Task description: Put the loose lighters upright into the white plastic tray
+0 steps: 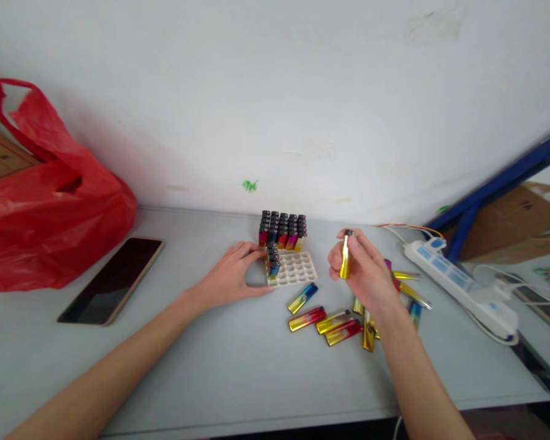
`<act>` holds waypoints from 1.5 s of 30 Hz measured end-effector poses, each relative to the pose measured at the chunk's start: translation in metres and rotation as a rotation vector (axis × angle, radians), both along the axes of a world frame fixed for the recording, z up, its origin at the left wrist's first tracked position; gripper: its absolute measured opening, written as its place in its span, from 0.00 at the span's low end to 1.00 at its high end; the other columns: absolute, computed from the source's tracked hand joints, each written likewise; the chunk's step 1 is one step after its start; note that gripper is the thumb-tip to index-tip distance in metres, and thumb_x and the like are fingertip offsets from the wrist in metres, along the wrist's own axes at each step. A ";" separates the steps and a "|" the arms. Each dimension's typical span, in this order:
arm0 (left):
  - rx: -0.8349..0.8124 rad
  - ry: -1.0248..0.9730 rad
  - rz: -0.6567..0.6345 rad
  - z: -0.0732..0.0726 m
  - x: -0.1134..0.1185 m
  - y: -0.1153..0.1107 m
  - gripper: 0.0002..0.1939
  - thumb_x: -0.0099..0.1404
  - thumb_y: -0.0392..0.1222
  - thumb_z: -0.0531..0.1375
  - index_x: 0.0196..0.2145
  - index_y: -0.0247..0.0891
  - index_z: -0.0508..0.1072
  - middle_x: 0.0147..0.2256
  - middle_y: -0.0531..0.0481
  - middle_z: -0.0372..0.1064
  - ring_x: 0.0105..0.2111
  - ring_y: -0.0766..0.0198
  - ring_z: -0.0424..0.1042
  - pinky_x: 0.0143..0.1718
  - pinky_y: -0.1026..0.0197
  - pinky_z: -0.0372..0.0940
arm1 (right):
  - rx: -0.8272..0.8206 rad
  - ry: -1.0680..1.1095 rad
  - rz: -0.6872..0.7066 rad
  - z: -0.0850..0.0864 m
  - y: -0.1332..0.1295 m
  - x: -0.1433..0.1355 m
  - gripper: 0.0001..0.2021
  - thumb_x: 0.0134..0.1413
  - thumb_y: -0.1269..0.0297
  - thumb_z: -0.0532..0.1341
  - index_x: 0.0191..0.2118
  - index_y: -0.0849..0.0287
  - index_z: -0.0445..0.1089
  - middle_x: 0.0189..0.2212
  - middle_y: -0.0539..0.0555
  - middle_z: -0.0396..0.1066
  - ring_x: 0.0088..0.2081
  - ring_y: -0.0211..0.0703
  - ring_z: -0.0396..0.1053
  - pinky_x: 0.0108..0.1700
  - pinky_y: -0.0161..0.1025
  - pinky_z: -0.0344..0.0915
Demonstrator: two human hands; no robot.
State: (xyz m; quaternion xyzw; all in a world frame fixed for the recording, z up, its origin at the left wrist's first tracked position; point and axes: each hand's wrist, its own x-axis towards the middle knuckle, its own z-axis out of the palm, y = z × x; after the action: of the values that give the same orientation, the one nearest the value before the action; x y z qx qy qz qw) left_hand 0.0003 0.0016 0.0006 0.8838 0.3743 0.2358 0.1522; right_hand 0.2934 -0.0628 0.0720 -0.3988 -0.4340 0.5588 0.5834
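Note:
A white tray [296,269] with rows of round holes lies on the grey table. Several dark-topped lighters [273,261] stand upright along its left side. Behind it, a block of upright lighters [283,231] is packed in rows. My left hand [231,273] rests at the tray's left edge, thumb and fingers apart around that side. My right hand [360,264] holds a gold lighter [345,255] upright, black top up, right of the tray. Loose lighters lie on the table, among them a blue-gold one [303,298] and a red-gold one [307,319]; my right hand and wrist partly hide others.
A phone [112,281] and a red plastic bag [59,201] are on the left. At the right are a white power strip [461,287] with cables, a blue metal frame [470,229] and a cardboard box [508,226]. A white wall [275,110] rises behind the table [220,373].

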 end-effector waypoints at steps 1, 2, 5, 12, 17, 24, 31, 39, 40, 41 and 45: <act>0.002 0.002 -0.004 0.000 0.000 0.000 0.34 0.60 0.64 0.73 0.56 0.41 0.77 0.54 0.40 0.74 0.56 0.42 0.74 0.63 0.40 0.69 | -0.007 -0.005 0.076 0.003 0.005 -0.008 0.17 0.63 0.45 0.71 0.45 0.49 0.70 0.25 0.44 0.67 0.27 0.38 0.68 0.28 0.35 0.68; 0.003 0.002 -0.008 0.000 0.000 0.000 0.35 0.60 0.64 0.73 0.57 0.41 0.77 0.53 0.40 0.74 0.55 0.42 0.74 0.63 0.40 0.69 | -0.019 -0.019 0.144 0.005 0.010 -0.015 0.18 0.62 0.44 0.71 0.46 0.49 0.69 0.25 0.43 0.66 0.25 0.37 0.66 0.27 0.35 0.66; 0.004 -0.003 -0.012 0.000 0.001 -0.001 0.35 0.60 0.63 0.73 0.57 0.40 0.76 0.54 0.39 0.74 0.56 0.42 0.74 0.63 0.39 0.68 | -0.093 -0.105 0.241 0.000 0.020 -0.033 0.22 0.60 0.39 0.70 0.43 0.49 0.65 0.24 0.40 0.62 0.19 0.32 0.52 0.21 0.32 0.52; -0.008 0.010 -0.014 0.004 0.001 -0.005 0.35 0.62 0.63 0.73 0.59 0.41 0.75 0.55 0.40 0.73 0.56 0.43 0.73 0.64 0.40 0.67 | 0.045 -0.685 -0.090 -0.034 0.009 -0.050 0.30 0.67 0.37 0.60 0.23 0.54 0.56 0.19 0.43 0.53 0.24 0.35 0.50 0.26 0.37 0.48; -0.013 0.010 -0.027 0.004 0.000 -0.003 0.36 0.62 0.65 0.73 0.59 0.40 0.75 0.55 0.39 0.73 0.57 0.42 0.73 0.64 0.39 0.67 | 0.119 -0.855 -0.139 -0.038 -0.003 -0.052 0.27 0.66 0.46 0.57 0.19 0.52 0.52 0.15 0.43 0.50 0.21 0.35 0.49 0.27 0.39 0.46; -0.004 0.000 -0.022 0.001 -0.001 0.000 0.37 0.60 0.67 0.72 0.58 0.40 0.77 0.55 0.39 0.74 0.56 0.42 0.74 0.64 0.39 0.68 | 0.167 -0.878 -0.085 -0.032 -0.008 -0.059 0.22 0.67 0.51 0.56 0.23 0.51 0.52 0.15 0.44 0.54 0.20 0.36 0.51 0.27 0.39 0.48; -0.026 0.002 -0.008 0.003 -0.001 0.000 0.35 0.60 0.67 0.72 0.56 0.42 0.77 0.55 0.39 0.74 0.57 0.41 0.74 0.64 0.38 0.69 | 0.152 -0.899 -0.101 -0.034 -0.006 -0.060 0.26 0.70 0.46 0.56 0.22 0.51 0.52 0.16 0.45 0.57 0.21 0.38 0.52 0.28 0.40 0.50; -0.016 0.009 -0.020 0.002 -0.002 0.001 0.35 0.62 0.67 0.71 0.56 0.40 0.77 0.55 0.38 0.73 0.57 0.41 0.73 0.65 0.38 0.68 | 0.125 -0.876 -0.082 -0.037 -0.007 -0.057 0.18 0.72 0.49 0.55 0.30 0.51 0.59 0.19 0.44 0.60 0.22 0.40 0.58 0.30 0.39 0.54; -0.016 0.008 -0.022 0.002 -0.002 0.001 0.34 0.62 0.67 0.71 0.56 0.40 0.77 0.55 0.38 0.73 0.57 0.41 0.73 0.65 0.38 0.68 | 0.123 -0.871 -0.079 -0.037 -0.007 -0.056 0.18 0.73 0.48 0.55 0.32 0.51 0.60 0.20 0.44 0.62 0.23 0.40 0.59 0.30 0.38 0.55; -0.015 0.006 -0.024 0.002 -0.002 0.001 0.34 0.62 0.67 0.71 0.56 0.40 0.77 0.55 0.38 0.73 0.57 0.42 0.73 0.65 0.38 0.68 | 0.126 -0.868 -0.074 -0.037 -0.007 -0.055 0.17 0.74 0.47 0.55 0.35 0.51 0.62 0.22 0.44 0.63 0.24 0.41 0.61 0.31 0.38 0.56; -0.015 0.001 -0.024 0.003 -0.001 0.000 0.35 0.61 0.67 0.72 0.56 0.41 0.77 0.55 0.39 0.73 0.57 0.42 0.73 0.64 0.39 0.69 | 0.239 -0.905 -0.039 -0.035 -0.006 -0.052 0.14 0.76 0.51 0.56 0.38 0.52 0.64 0.30 0.50 0.70 0.33 0.45 0.69 0.40 0.40 0.64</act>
State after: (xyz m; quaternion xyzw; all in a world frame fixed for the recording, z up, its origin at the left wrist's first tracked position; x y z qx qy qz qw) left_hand -0.0011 0.0017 0.0034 0.8872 0.3657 0.2305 0.1616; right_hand 0.2412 -0.0688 0.0373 -0.5407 -0.6985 0.2638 0.3875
